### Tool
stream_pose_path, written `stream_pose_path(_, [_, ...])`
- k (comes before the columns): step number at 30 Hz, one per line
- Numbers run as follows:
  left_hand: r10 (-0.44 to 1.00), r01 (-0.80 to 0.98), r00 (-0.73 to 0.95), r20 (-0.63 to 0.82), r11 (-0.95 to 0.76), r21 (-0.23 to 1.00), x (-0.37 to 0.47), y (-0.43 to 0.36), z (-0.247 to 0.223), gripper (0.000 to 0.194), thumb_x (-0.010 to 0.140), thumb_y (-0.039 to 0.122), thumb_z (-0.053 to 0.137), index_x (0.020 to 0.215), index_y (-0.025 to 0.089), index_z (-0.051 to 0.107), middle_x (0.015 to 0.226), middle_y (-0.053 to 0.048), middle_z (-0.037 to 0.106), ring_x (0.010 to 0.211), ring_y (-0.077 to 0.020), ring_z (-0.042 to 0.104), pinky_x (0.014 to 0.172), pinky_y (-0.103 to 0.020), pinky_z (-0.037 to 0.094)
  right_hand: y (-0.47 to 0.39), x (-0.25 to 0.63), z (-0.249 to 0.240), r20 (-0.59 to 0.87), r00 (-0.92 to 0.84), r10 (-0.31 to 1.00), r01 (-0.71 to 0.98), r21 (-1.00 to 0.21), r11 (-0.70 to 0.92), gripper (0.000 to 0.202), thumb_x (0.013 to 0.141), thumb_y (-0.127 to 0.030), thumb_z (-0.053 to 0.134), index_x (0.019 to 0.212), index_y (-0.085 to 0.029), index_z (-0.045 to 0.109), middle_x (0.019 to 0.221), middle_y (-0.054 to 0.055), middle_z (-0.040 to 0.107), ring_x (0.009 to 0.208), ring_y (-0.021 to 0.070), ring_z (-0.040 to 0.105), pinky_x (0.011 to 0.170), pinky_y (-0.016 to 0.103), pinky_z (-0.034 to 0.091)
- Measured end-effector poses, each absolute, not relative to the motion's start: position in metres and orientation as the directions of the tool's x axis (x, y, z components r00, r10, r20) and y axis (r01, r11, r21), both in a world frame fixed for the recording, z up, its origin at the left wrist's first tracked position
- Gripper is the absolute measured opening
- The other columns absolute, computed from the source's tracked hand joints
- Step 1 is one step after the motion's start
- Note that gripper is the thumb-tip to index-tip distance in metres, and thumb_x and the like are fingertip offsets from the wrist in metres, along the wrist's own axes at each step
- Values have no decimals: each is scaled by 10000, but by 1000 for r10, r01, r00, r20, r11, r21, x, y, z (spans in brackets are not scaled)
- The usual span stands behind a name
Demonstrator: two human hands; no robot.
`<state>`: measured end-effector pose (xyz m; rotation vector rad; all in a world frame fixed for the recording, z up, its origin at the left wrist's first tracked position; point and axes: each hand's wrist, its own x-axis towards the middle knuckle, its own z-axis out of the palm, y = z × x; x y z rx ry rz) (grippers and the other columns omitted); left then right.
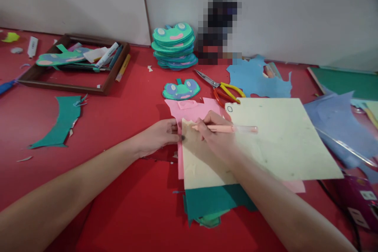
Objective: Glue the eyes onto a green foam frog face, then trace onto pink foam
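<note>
My right hand (217, 136) grips a peach-coloured pen (233, 128), its tip pointing left onto the upper left corner of a cream sheet (271, 138). A small ring outline is drawn by the sheet's top edge. My left hand (161, 136) is curled at the sheet's left edge, thumb and fingers closed on it; the fingertips are partly hidden. Pink sheets (180, 165) stick out underneath, and a teal piece (212, 201) shows below the front edge. Just behind lies a frog-like cut-out face (181, 89).
Scissors (218, 84) lie behind the cream sheet, near a blue scrap (254, 76). A stack of cut-out faces (174, 47) stands against the wall. At left are a wooden frame (73, 86) holding pens and a teal scrap (62, 124). A purple box (358, 197) sits at right.
</note>
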<state>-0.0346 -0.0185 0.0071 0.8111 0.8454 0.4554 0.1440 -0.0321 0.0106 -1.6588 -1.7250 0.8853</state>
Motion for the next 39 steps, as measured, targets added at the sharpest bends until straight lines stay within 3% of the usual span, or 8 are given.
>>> stream_pose_path(3, [641, -61, 602, -476, 632, 773, -33, -18, 8, 424, 680, 67, 563, 1090, 158, 501, 1087, -77, 519, 942, -113, 543, 861, -221, 456, -32, 143, 12, -119, -76, 990, 600, -799, -50, 429, 765, -468, 400, 628, -68, 326, 543, -4, 373, 507, -12, 322, 480, 111, 263])
stream_pose_path(11, [642, -70, 610, -465, 628, 775, -34, -20, 8, 427, 679, 71, 575, 1092, 155, 508, 1089, -79, 520, 934, -113, 548, 812, -179, 474, -31, 145, 9, -141, -137, 980, 510, -858, -52, 468, 774, -504, 398, 638, -66, 303, 562, -1, 383, 536, -13, 361, 513, 108, 301])
stream_pose_path(15, [643, -61, 610, -462, 620, 782, -36, -20, 7, 427, 684, 104, 594, 1098, 163, 504, 1105, -78, 511, 960, -123, 538, 820, -185, 473, -31, 145, 8, -95, -95, 991, 551, -834, -27, 469, 785, -528, 379, 663, -76, 361, 571, -5, 408, 565, -10, 396, 561, 116, 338])
stream_pose_path(21, [638, -55, 618, -459, 618, 784, -35, -19, 8, 435, 683, 106, 597, 1104, 153, 500, 1092, -89, 515, 945, -124, 539, 807, -185, 472, -31, 145, 8, -121, -166, 979, 555, -832, -9, 437, 770, -545, 401, 725, -111, 433, 652, -31, 499, 623, -5, 461, 603, 126, 368])
stream_pose_path(28, [644, -36, 605, -469, 610, 792, -34, -18, 10, 337, 694, 75, 565, 1024, 129, 528, 1055, -80, 532, 918, -118, 547, 798, -190, 473, -32, 145, 7, -121, -196, 973, 553, -833, 8, 430, 770, -547, 403, 744, -119, 441, 673, -32, 505, 629, 0, 451, 609, 140, 360])
stream_pose_path(39, [641, -64, 633, -434, 601, 796, -34, -19, 8, 415, 710, 137, 604, 1112, 168, 508, 1115, -87, 507, 965, -131, 543, 806, -181, 480, -31, 145, 11, -167, -247, 955, 550, -835, -4, 464, 771, -564, 389, 718, -105, 430, 653, -33, 504, 621, -12, 449, 583, 118, 346])
